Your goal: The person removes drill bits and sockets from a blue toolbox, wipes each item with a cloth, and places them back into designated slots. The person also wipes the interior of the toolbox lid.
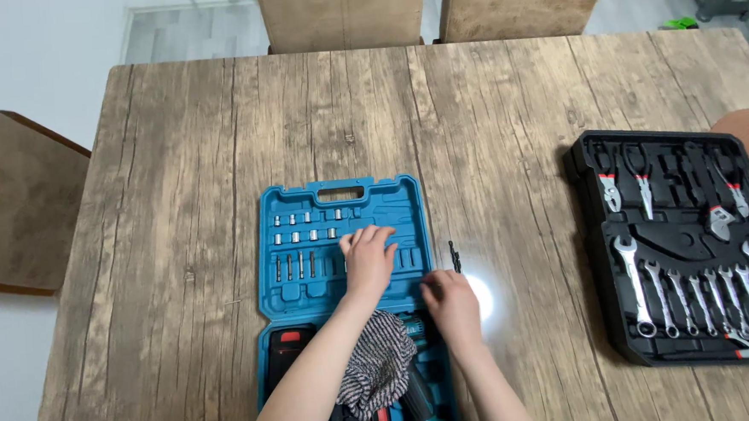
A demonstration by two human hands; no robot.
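Note:
An open blue tool case (287, 299) lies on the wooden table, its lid holding rows of sockets and bits (306, 238). My left hand (368, 258) rests flat on the lid's right side, fingers spread over the bit slots. My right hand (452, 305) sits at the case's right edge, fingers curled; whether it holds anything is hidden. A dark drill bit (455, 256) lies on the table just beyond it. A striped grey cloth (378, 366) drapes over the drill (423, 400) in the case's lower half.
A black tray (591, 225) of wrenches and pliers lies at the table's right. Brown chairs stand at the far side (343, 11) and the left (15, 204). A bright light spot (482, 295) glares beside my right hand.

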